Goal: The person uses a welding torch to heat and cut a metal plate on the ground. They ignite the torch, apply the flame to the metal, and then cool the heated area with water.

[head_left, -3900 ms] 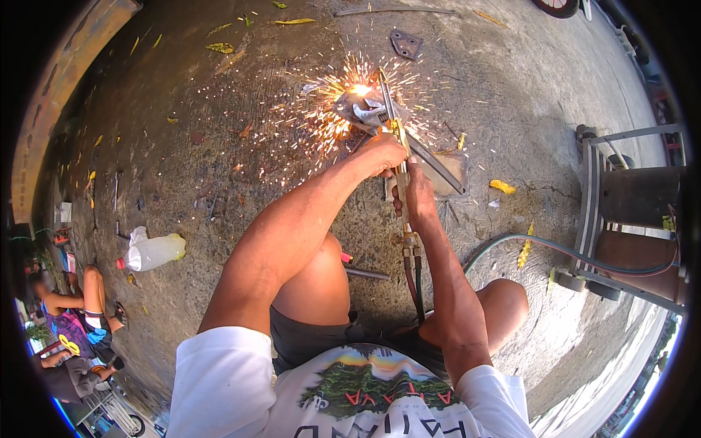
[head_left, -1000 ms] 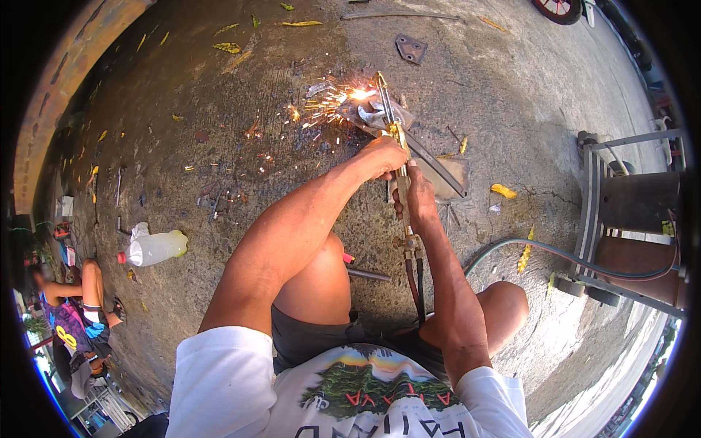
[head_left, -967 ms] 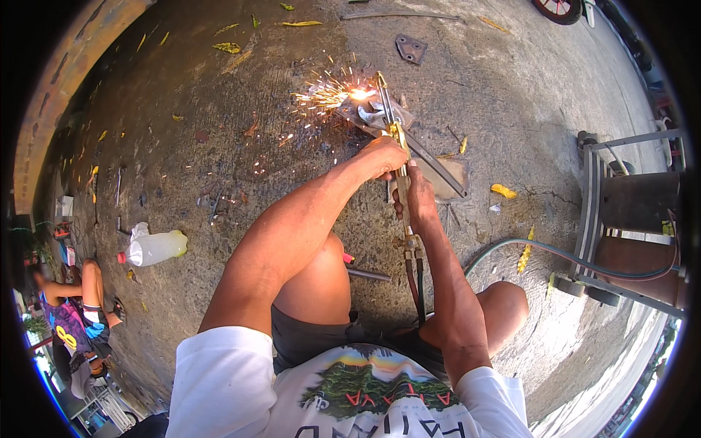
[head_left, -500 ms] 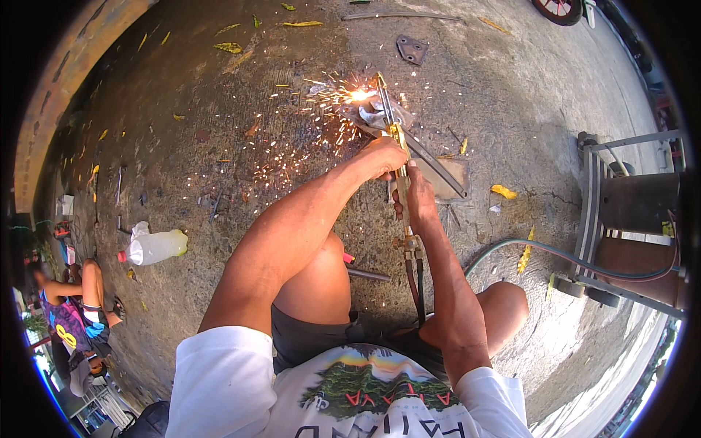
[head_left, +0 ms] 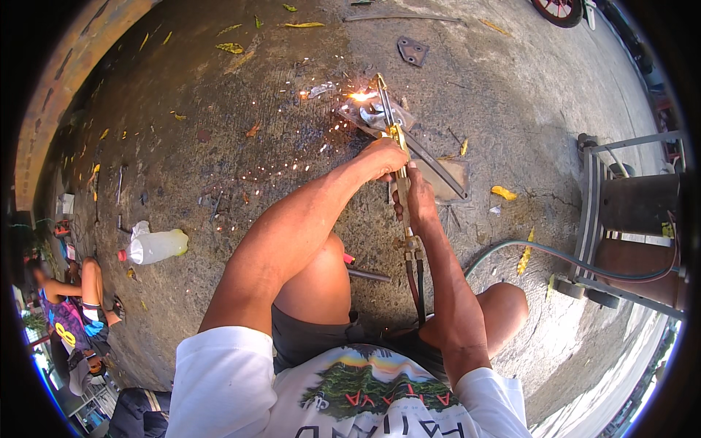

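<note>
My left hand [head_left: 385,155] is closed on the upper body of a brass and steel cutting torch [head_left: 388,102], and my right hand [head_left: 413,191] grips its handle lower down. The torch tip points at a bright glowing spot [head_left: 363,96] throwing a few sparks at the far edge of a grey metal plate [head_left: 350,115]. A curved silvery piece [head_left: 371,118] sits on that plate. A long angled steel bar [head_left: 438,169] and another flat plate [head_left: 453,182] lie beneath and right of the torch. Two hoses [head_left: 414,281] run down from the torch between my knees.
A wheeled metal cart [head_left: 588,219] with dark cylinders and a looping hose [head_left: 504,247] stands at right. A plastic bottle [head_left: 157,247] lies at left, near another person [head_left: 80,292] sitting. A holed plate [head_left: 412,51], a thin rod [head_left: 401,17] and a rusty beam [head_left: 51,95] are farther off.
The spray of sparks has shrunk from a wide burst to scattered specks. The torch tip and plate appear very slightly lower than earlier. Both hands keep their grip.
</note>
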### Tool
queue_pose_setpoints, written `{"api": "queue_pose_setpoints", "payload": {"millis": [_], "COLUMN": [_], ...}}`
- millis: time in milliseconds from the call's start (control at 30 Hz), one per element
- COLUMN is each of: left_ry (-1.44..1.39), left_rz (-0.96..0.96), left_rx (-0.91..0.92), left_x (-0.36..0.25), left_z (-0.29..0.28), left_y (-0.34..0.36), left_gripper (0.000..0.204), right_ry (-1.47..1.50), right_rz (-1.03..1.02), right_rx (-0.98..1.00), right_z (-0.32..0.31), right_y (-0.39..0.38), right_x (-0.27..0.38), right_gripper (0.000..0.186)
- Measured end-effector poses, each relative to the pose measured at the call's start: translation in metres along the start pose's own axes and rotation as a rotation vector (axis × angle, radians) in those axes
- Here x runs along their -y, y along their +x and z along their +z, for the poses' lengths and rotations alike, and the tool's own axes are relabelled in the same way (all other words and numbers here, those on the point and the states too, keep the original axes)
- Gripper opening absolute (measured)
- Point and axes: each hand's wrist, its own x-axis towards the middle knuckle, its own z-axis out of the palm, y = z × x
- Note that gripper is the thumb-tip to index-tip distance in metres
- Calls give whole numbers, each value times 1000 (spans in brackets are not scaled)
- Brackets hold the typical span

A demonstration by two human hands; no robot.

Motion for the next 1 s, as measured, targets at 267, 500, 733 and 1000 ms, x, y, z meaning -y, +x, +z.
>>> {"api": "queue_pose_setpoints", "payload": {"millis": [267,500,733,1000], "left_ry": [27,15,43,18], "left_rz": [-24,12,-14,-9], "left_rx": [-19,-13,-21,-33], "left_x": [-6,-5,-6,-6], "left_z": [-2,-2,-4,-4], "left_y": [-9,-11,-11,-15], "left_gripper": [26,25,27,26], "right_ry": [4,2,38,14], "right_rz": [9,-3,3,13], "right_rx": [6,0,14,9], "right_z": [0,1,0,2], "right_y": [-3,-3,0,-4], "right_x": [2,2,-1,2], "right_gripper": [61,60,61,60]}}
